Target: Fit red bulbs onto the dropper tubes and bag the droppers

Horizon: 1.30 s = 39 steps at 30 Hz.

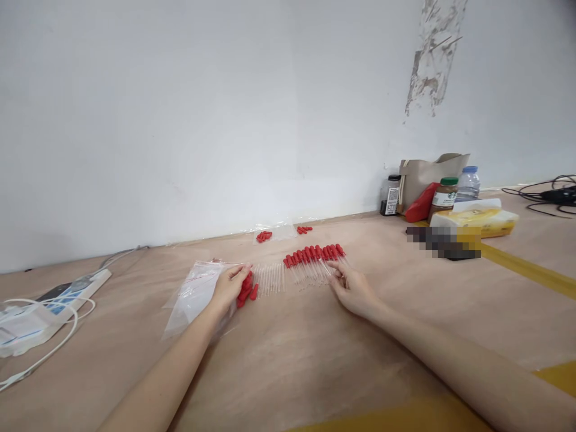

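My left hand (230, 285) rests on the wooden surface with its fingers on a small pile of red rubber bulbs (246, 291), beside a row of clear glass tubes (270, 279). To its left lies a clear zip bag (194, 294). My right hand (351, 288) touches the lower ends of a row of assembled droppers with red bulbs (314, 259). Its fingers are spread lightly; I cannot tell whether they pinch a dropper. More loose red bulbs (264, 236) lie on clear plastic near the wall.
A power strip with white cables (58, 300) sits at the far left. At the back right stand a beige bag (429, 174), a brown jar (444, 198), a water bottle (468, 183), a tissue pack (479, 221) and black cables (553, 195). Yellow tape (526, 270) crosses the surface.
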### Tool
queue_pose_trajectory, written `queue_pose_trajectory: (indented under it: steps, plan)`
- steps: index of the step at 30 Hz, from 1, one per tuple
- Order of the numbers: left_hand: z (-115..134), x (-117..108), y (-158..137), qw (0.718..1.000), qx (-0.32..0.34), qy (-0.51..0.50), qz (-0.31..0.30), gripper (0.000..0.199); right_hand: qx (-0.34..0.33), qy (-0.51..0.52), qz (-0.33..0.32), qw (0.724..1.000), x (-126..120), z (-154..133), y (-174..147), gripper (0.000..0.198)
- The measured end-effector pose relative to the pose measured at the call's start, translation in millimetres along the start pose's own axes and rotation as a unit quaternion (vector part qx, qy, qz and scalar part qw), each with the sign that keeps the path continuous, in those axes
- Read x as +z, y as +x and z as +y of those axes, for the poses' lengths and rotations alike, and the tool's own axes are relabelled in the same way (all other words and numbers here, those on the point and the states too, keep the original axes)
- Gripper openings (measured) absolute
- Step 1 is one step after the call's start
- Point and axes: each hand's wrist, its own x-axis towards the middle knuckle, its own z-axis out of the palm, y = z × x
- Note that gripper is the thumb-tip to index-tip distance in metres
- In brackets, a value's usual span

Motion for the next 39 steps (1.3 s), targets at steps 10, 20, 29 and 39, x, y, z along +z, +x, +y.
queue_pose_trajectory:
  steps: [10,20,29,39]
  plan:
    - [29,-15,-4,0.993,0.088,0.009,0.079,0.039,-0.139,-0.014,0.042,0.989,4,5,1,0.026]
    - [11,38,-66,0.982,0.044,-0.032,-0.182,0.018,-0.158,0.003,-0.025,0.987,4,-9,-9,0.017]
    - [-2,37,-70,0.979,0.083,-0.042,-0.182,0.021,-0.187,-0.019,-0.058,0.981,10,-26,-18,0.014]
    - [6,35,-67,0.959,0.207,0.087,-0.172,0.019,-0.203,-0.016,-0.083,0.976,13,-32,-19,0.016]
